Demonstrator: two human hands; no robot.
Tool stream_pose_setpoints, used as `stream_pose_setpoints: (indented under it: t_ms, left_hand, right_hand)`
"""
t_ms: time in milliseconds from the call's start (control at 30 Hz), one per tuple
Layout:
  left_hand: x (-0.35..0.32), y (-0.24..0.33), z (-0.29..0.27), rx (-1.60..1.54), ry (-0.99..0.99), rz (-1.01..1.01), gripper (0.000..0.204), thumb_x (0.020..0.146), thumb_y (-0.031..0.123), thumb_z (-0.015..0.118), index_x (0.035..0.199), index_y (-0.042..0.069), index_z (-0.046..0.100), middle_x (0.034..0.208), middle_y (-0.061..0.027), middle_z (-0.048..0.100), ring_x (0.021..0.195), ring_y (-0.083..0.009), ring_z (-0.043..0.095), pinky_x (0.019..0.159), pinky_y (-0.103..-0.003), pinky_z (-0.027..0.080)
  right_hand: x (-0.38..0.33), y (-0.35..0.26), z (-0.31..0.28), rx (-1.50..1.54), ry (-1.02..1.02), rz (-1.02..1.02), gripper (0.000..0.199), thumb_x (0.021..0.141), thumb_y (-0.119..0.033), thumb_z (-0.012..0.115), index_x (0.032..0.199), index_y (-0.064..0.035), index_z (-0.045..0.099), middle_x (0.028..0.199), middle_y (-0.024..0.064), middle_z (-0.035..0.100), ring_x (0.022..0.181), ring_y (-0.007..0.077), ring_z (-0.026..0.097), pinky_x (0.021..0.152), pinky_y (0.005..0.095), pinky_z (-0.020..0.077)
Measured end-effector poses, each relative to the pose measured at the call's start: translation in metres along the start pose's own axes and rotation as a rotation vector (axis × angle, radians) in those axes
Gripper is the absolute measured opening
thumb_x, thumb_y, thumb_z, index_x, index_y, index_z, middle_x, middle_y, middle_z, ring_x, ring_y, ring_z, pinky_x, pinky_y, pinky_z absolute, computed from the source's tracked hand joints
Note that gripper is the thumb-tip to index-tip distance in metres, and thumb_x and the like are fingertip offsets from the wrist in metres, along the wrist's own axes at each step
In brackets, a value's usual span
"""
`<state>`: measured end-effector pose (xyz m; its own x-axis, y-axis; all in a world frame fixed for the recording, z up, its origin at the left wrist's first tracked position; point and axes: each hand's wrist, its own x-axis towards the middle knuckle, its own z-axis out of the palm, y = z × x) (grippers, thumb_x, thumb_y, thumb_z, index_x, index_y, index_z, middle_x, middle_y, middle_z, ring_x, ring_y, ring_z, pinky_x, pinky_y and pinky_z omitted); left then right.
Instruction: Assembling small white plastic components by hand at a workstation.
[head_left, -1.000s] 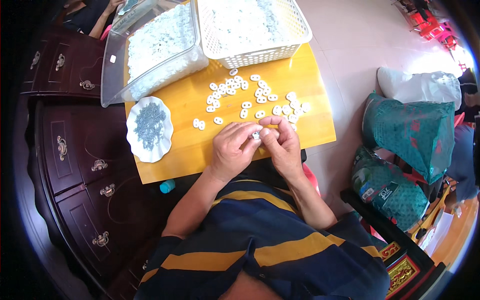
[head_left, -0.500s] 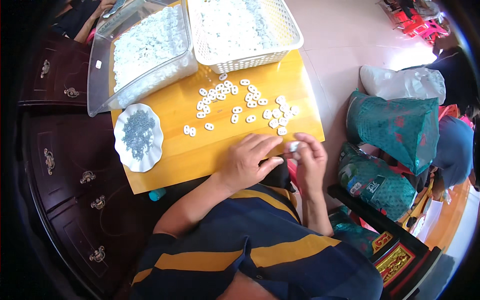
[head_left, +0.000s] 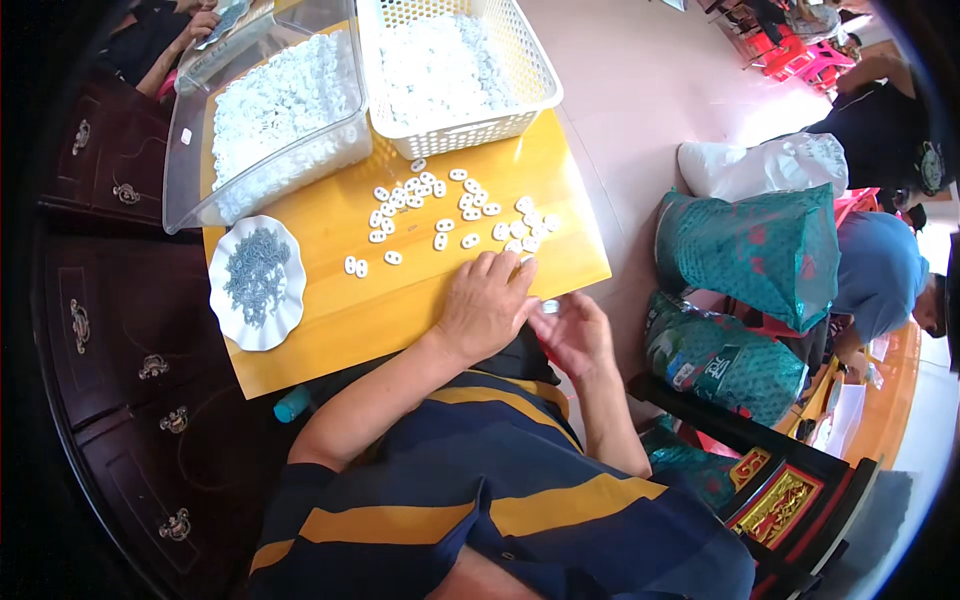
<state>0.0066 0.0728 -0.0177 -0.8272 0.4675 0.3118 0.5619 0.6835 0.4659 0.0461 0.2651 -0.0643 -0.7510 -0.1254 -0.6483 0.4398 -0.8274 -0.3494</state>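
**Small pale piece (head_left: 551, 307) held past the near edge of the desk (head_left: 330, 320)**

The right hand (head_left: 580, 338) has the small pale piece at its fingertips, thumb and fingers loosely curled, just beyond the near right edge. The left hand (head_left: 482, 308) lies back upward over that edge, beside the nearest of the loose white pieces (head_left: 501, 231); its fingertips are partly hidden, so I cannot tell whether they grip one.

A drop looks the likeliest trouble: with no desk beneath the right hand, a slack pinch could let the piece fall towards the floor (head_left: 620, 130). The left hand could also sweep the loose pieces over the edge, since nothing fences them in. The white dish (head_left: 262, 338) of grey bits (head_left: 258, 275) sits close to the desk's left edge, so a bump might spill it.

As for writing, the clear bin (head_left: 178, 170) at far left carries a small white sticker (head_left: 186, 136) with no legible mark. Right of the desk, the nearer green bag (head_left: 770, 385) has a printed panel (head_left: 716, 367), its lettering too small and slanted to read reliably.
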Motion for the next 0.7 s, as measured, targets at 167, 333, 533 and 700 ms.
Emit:
stream_pose_setpoints:
  t_ms: [167, 333, 533, 700]
  left_hand:
    - [-0.005, 0.019, 0.012, -0.116, -0.048, 0.045, 0.043, 0.085, 0.024, 0.071, 0.123, 0.008, 0.061, 0.110, -0.0110, 0.060, 0.104, -0.0307, 0.058, 0.088, -0.043, 0.048]
    - [0.006, 0.008, 0.003, -0.155, 0.013, 0.160, 0.048, 0.088, 0.026, 0.068, 0.132, 0.009, 0.059, 0.133, -0.0172, 0.056, 0.125, -0.0365, 0.052, 0.106, -0.046, 0.043]
    - [0.005, -0.011, 0.005, -0.007, -0.062, 0.028, 0.069, 0.086, 0.035, 0.072, 0.144, 0.006, 0.048, 0.153, -0.0230, 0.038, 0.144, -0.0439, 0.032, 0.119, -0.052, 0.028]
    - [-0.004, -0.005, 0.012, 0.018, -0.113, 0.078, 0.072, 0.090, 0.046, 0.066, 0.140, -0.003, 0.050, 0.152, -0.0235, 0.040, 0.144, -0.0423, 0.032, 0.120, -0.050, 0.027]
  right_hand:
    - [0.013, 0.015, -0.004, 0.105, -0.027, 0.032, 0.039, 0.106, -0.025, 0.039, 0.131, 0.0017, 0.053, 0.129, 0.0168, 0.062, 0.122, 0.0317, 0.058, 0.110, 0.0467, 0.0438]
    - [0.016, 0.011, -0.010, 0.181, -0.207, 0.000, 0.033, 0.104, -0.017, 0.044, 0.128, 0.0024, 0.056, 0.129, 0.0163, 0.064, 0.118, 0.0302, 0.061, 0.107, 0.0472, 0.0474]
    - [0.016, 0.017, 0.003, 0.159, -0.042, -0.015, 0.042, 0.103, -0.022, 0.052, 0.140, -0.0036, 0.049, 0.142, 0.0145, 0.056, 0.126, 0.0309, 0.058, 0.103, 0.0467, 0.0521]
    - [0.019, 0.022, -0.005, 0.145, -0.188, 0.029, 0.042, 0.104, -0.021, 0.048, 0.142, -0.0026, 0.047, 0.143, 0.0158, 0.054, 0.128, 0.0324, 0.055, 0.109, 0.0469, 0.0470]
